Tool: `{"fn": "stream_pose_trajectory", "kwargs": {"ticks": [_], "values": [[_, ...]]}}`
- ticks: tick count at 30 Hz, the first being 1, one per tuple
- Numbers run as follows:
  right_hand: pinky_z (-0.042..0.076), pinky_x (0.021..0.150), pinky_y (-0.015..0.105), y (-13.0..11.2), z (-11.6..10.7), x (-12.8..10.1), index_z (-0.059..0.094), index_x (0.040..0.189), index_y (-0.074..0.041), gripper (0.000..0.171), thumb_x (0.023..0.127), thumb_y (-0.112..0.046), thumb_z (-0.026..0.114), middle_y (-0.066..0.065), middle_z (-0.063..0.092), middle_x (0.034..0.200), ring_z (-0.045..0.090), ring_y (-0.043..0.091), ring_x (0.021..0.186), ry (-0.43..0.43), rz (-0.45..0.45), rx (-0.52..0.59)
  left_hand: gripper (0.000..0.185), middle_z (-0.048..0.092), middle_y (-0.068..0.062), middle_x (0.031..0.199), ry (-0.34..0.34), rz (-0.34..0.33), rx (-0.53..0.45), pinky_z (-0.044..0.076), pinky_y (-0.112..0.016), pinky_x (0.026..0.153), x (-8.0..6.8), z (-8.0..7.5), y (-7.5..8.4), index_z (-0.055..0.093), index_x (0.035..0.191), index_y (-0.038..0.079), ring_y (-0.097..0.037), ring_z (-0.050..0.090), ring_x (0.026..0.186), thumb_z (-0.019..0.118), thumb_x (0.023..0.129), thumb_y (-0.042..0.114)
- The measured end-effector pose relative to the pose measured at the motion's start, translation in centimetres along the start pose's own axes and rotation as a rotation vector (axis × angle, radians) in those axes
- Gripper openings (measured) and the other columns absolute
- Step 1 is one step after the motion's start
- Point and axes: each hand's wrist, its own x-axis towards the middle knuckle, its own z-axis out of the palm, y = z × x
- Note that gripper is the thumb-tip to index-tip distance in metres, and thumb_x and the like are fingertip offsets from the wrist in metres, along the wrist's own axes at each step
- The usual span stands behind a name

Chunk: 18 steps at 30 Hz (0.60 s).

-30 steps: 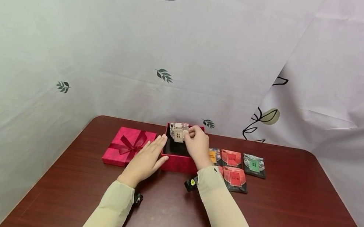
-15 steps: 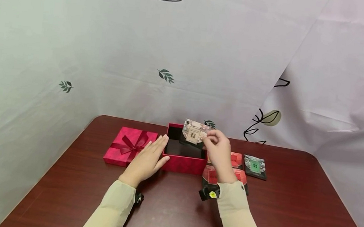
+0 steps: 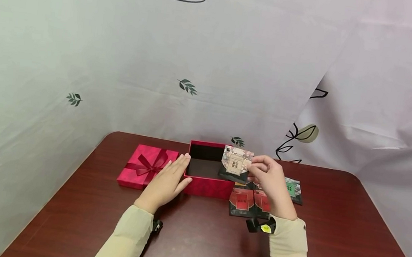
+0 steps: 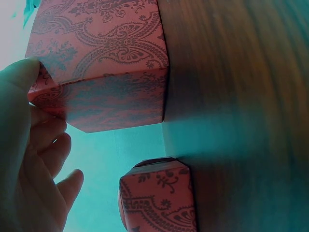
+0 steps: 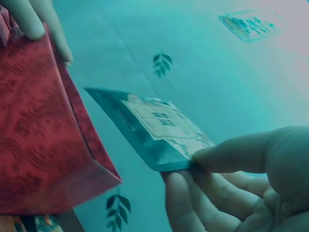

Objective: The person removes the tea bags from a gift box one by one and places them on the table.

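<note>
A flat sachet [image 3: 235, 164] with a floral top, a beige label and a dark lower edge is pinched at its right side by my right hand [image 3: 271, 181]. In the right wrist view the thumb lies on the sachet [image 5: 161, 126] with fingers beneath it. It hangs above the right end of the red box [image 3: 209, 186], whose dark inside shows. My left hand [image 3: 164, 182] touches that box's left wall with fingers extended. The left wrist view shows the thumb and fingers at the corner of the patterned box [image 4: 111, 72].
The red lid [image 3: 137, 175] with a ribbon bow lies left of the box. Red sachets [image 3: 242, 202] lie to the right of the box, partly under the right hand. A green-labelled sachet [image 3: 293, 190] lies beyond. Behind the table [image 3: 194, 240] hangs a pale printed cloth [image 3: 213, 62].
The right hand has carried the floral sachet up out of the box and to the right. My left hand has stayed against the box.
</note>
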Motion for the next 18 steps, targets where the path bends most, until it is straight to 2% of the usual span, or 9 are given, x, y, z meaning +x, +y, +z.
{"fn": "stream_pose_trajectory", "kwargs": {"ticks": [5, 12, 18], "values": [[0.061, 0.070, 0.028, 0.1, -1.5, -0.1, 0.054, 0.118, 0.006, 0.026, 0.097, -0.004, 0.064, 0.000, 0.070, 0.087, 0.066, 0.010, 0.071, -0.047, 0.020, -0.036, 0.074, 0.027, -0.010, 0.166, -0.003, -0.008, -0.001, 0.022, -0.050, 0.122, 0.0, 0.0, -0.1, 0.027, 0.160, 0.007, -0.030, 0.024, 0.153, 0.057, 0.102, 0.042], [0.062, 0.071, 0.031, 0.5, -3.7, -0.5, 0.050, 0.117, 0.009, 0.027, 0.096, -0.001, 0.063, 0.001, 0.069, 0.088, 0.068, 0.012, 0.072, -0.114, 0.010, -0.050, 0.074, 0.027, -0.010, 0.166, 0.001, 0.002, 0.002, 0.022, -0.050, 0.122, 0.1, 0.1, -0.1, 0.028, 0.160, 0.007, -0.029, 0.024, 0.153, 0.057, 0.102, 0.042], [0.062, 0.075, 0.034, 0.8, -6.0, -0.5, 0.049, 0.123, 0.013, 0.033, 0.097, -0.001, 0.063, 0.003, 0.069, 0.092, 0.069, 0.010, 0.076, -0.129, 0.006, -0.118, 0.073, 0.028, -0.011, 0.165, 0.004, 0.004, 0.002, 0.023, -0.051, 0.122, 0.1, 0.0, -0.2, 0.028, 0.160, 0.006, -0.029, 0.024, 0.153, 0.057, 0.103, 0.041]]}}
